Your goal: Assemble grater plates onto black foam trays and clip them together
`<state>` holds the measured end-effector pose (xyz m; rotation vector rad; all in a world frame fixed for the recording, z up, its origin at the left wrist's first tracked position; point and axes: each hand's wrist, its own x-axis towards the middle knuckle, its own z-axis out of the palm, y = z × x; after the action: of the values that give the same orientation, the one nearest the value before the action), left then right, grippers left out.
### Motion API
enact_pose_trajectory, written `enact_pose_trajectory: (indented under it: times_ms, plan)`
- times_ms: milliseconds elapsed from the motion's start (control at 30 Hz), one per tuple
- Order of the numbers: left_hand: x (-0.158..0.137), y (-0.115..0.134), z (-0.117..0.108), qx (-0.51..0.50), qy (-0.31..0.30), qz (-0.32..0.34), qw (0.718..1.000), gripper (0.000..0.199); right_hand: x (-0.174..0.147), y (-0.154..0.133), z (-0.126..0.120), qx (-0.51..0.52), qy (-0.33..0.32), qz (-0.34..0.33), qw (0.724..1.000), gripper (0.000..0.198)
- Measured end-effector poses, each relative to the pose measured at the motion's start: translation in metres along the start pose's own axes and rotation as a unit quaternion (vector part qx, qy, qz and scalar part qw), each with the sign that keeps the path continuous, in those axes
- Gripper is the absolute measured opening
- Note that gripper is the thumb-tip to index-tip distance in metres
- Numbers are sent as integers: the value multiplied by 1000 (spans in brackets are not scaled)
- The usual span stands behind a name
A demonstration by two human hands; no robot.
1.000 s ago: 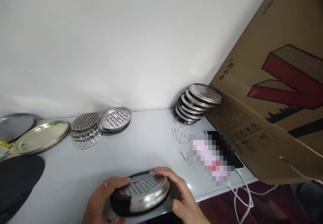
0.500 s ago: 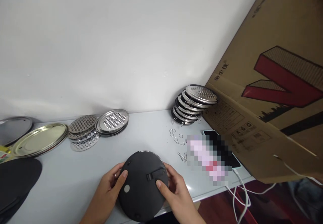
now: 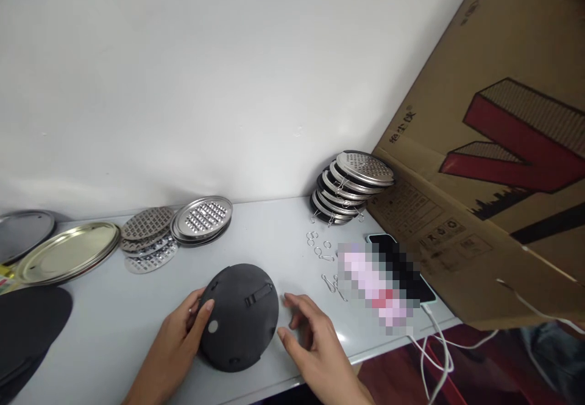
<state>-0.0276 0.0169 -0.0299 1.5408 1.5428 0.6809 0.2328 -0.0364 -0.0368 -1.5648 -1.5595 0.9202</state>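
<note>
A round black disc (image 3: 242,335), with a small clip-like bar and a pale round spot on its face, is tilted up near the table's front edge. Its left rim is gripped by my left hand (image 3: 176,338), thumb on the face and fingers behind. My right hand (image 3: 315,338) is off the disc, just to its right, with thumb and fingers apart and nothing between them. Small wire rings (image 3: 319,251) and wire clips (image 3: 329,283) lie on the table beyond my right hand.
Behind are perforated metal discs (image 3: 150,262), rimmed grater discs (image 3: 203,217) and gold-coloured lids (image 3: 68,256). A stack of metal-and-black discs (image 3: 361,170) stands by a cardboard box (image 3: 457,210). A phone (image 3: 427,292) with white cables (image 3: 441,347) lies right; black sheets (image 3: 34,320) lie left.
My right hand has let go of the disc and drawn apart from it. The disc has shifted left and slightly up in view, still in my left hand.
</note>
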Motion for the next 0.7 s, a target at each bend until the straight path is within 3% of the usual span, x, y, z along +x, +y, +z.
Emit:
enact_pose_trajectory:
  times_ms: [133, 300, 500, 600, 700]
  plan:
    - [-2, -7, -8, 118, 13, -19, 993, 54, 6, 14, -19, -162, 50, -6, 986, 38]
    - [-10, -13, -15, 235, 14, 7, 972, 45, 18, 42, -45, -361, 137, 9, 922, 33]
    - [-4, 15, -7, 286, 59, 72, 954, 38, 20, 46, -43, -364, 126, -18, 923, 24]
    - [11, 40, 6, 267, 32, 149, 951, 28, 19, 41, -35, -354, 115, -30, 928, 21]
    - [34, 68, 26, 285, -31, 218, 933, 25, 19, 37, -30, -350, 107, -35, 930, 18]
